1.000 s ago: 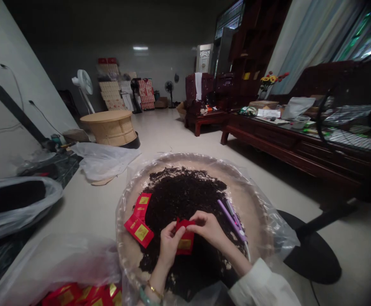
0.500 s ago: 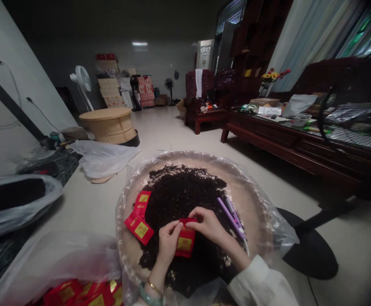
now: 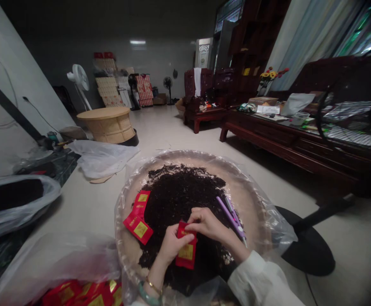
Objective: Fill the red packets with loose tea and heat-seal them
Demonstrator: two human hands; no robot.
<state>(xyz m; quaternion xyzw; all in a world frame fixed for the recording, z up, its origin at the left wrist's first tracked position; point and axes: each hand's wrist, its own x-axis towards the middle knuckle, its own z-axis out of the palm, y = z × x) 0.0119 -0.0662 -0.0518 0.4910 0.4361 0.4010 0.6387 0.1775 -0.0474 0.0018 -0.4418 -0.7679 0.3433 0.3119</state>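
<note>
Gripping one red packet (image 3: 185,258) in narrow pinches of left hand (image 3: 170,247) and right hand (image 3: 208,226), above dark loose material (image 3: 180,191) within round tray (image 3: 256,212); apparently handling its upper end, calling next for steady fingertip control.

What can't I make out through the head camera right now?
Contents of the held red packet: head view, hidden by its front.
Left hand's fingers behind it: head view, covered by the packet.
Its fine print: head view, too small and blurred.
Far end of the cord on the purple tool: head view, lost near the right sleeve.
Rest of the piled red packets: head view, cut off by the bottom edge.
</note>
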